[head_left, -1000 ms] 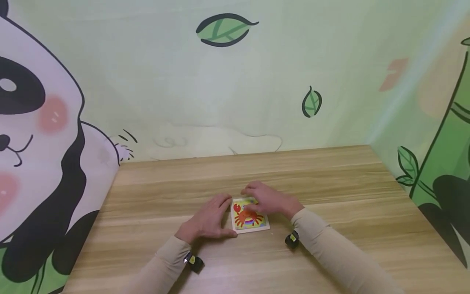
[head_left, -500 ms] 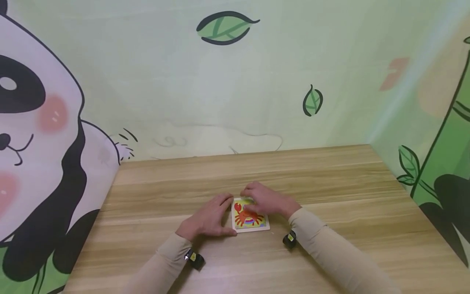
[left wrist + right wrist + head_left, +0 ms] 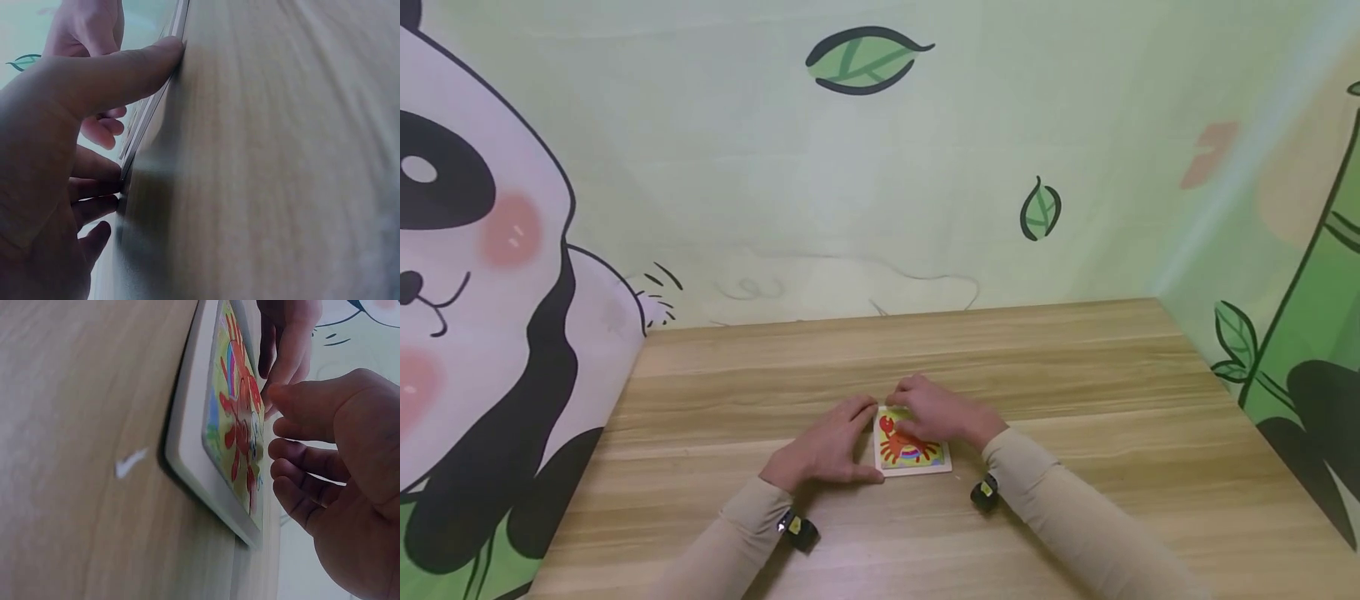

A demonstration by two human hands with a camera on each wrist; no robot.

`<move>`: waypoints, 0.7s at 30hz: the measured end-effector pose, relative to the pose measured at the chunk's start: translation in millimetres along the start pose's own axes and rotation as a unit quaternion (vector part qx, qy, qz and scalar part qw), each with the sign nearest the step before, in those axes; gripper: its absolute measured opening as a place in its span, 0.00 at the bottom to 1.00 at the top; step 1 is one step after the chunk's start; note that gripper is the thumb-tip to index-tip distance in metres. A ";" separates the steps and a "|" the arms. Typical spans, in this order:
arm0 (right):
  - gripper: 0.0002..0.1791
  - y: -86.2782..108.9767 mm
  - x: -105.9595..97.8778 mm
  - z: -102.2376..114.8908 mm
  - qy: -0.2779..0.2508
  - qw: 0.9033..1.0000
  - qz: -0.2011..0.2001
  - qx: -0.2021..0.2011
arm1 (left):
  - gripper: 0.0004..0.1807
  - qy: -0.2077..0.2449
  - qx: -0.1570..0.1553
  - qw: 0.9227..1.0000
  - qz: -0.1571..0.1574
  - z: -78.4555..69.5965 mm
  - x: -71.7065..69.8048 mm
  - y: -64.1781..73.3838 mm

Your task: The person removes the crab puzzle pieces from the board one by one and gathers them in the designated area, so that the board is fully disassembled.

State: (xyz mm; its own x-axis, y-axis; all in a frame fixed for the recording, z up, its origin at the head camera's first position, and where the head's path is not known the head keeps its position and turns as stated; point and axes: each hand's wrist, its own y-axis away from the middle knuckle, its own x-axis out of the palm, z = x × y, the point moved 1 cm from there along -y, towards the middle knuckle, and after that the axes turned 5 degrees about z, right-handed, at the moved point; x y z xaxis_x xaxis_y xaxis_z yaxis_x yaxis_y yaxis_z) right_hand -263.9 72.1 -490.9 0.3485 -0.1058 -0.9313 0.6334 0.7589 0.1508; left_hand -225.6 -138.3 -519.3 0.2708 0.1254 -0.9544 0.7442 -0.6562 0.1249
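A small square picture board (image 3: 913, 457) with a white rim and a red crab on a yellow ground lies flat on the table. My left hand (image 3: 826, 446) rests along its left side, thumb by the near corner and fingertips by the far one. In the left wrist view that thumb meets the board's edge (image 3: 142, 119). Over the far part of the picture is my right hand (image 3: 942, 410), hiding some of the crab. The right wrist view shows its fingers loosely bent close over the crab panel (image 3: 234, 425), with nothing held in them.
The wood-grain table (image 3: 1060, 367) runs back to a pale green wall cloth printed with leaves and a panda (image 3: 598, 292). A tiny white scrap (image 3: 129, 463) lies beside the board. Black wrist cameras (image 3: 800, 532) sit under both beige sleeves.
My right hand has shifted a little to the left over the board, covering slightly more of the crab. The left hand and the board stay practically where they were.
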 end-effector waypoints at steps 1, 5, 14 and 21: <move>0.24 -0.7 0.6 0.5 0.002 1.000 0.001 0.002 | 0.59 0.001 0.001 1.000 -0.001 -0.2 -0.2 0.5; 0.24 -2.8 2.8 2.6 0.012 1.000 0.004 0.006 | 0.58 -0.001 0.009 1.000 -0.009 -0.2 -0.1 1.4; 0.24 -5.4 5.6 4.6 0.027 1.000 0.003 0.002 | 0.59 0.003 0.002 1.000 -0.005 1.1 1.5 0.8; 0.24 -6.3 6.3 7.2 0.025 1.000 0.008 0.013 | 0.59 0.006 -0.008 1.000 0.007 0.8 1.3 1.0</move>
State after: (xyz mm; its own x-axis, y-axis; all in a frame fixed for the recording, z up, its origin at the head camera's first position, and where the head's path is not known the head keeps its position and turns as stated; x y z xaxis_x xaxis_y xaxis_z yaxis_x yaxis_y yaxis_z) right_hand -260.8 62.0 -495.4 0.3248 -0.0610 -0.9438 0.6453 0.7439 0.1740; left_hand -225.0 -139.4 -520.7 0.2881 0.1252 -0.9494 0.7497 -0.6463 0.1422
